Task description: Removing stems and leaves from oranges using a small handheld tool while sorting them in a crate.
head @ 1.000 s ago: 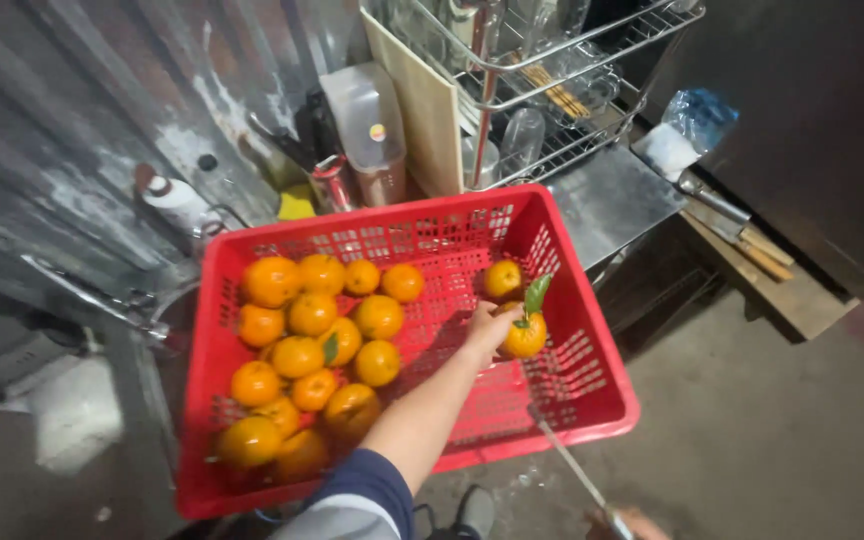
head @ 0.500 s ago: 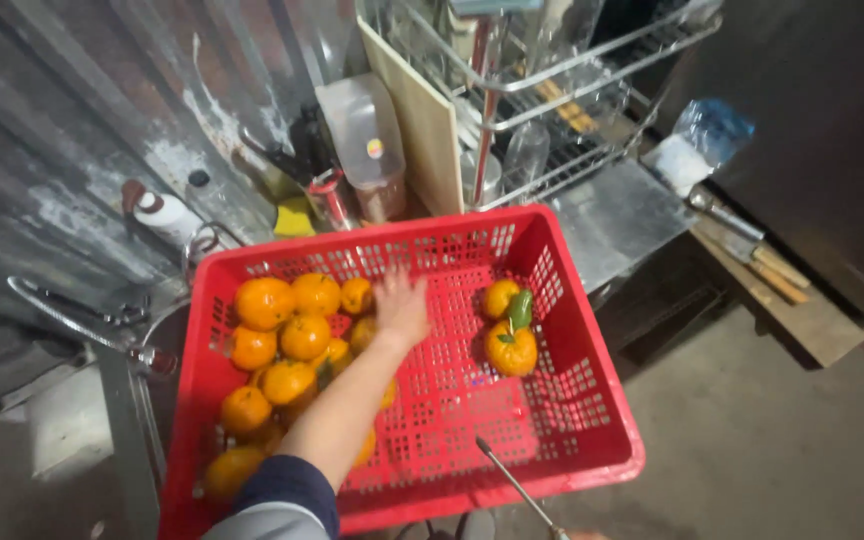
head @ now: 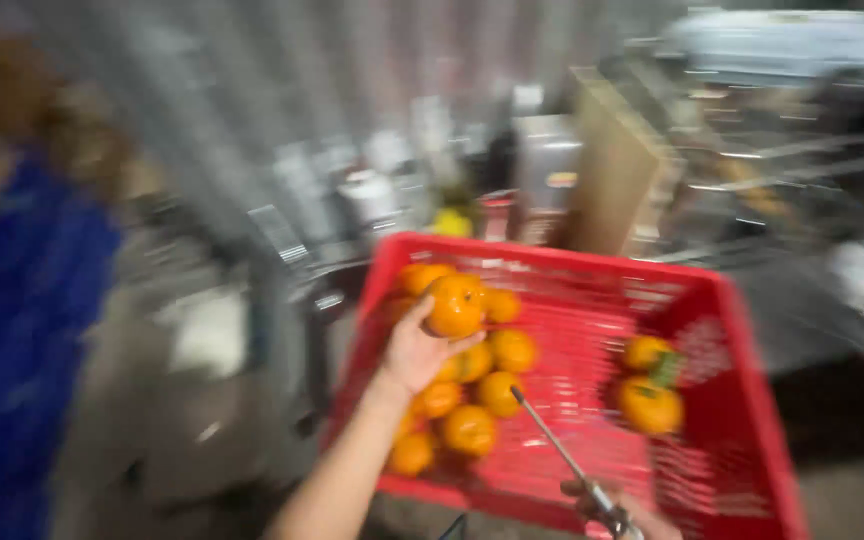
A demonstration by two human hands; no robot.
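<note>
The blurred head view shows a red crate [head: 742,400] at centre right. The left hand [head: 414,352] grips an orange [head: 455,305] above the pile of oranges [head: 472,400]. At the bottom edge, the right hand [head: 632,512] holds a thin metal rod [head: 562,450]. Two leafy oranges [head: 649,390] lie apart to the right.

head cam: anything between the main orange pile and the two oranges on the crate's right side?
Head view: bare red crate floor, crossed only by the thin metal rod in the right hand. Pile left, pair right.

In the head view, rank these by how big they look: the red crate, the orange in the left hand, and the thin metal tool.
1. red crate, by far.
2. metal tool: long but thin.
3. orange in the left hand: shorter, rounder. Blur makes the last two unsure.
</note>
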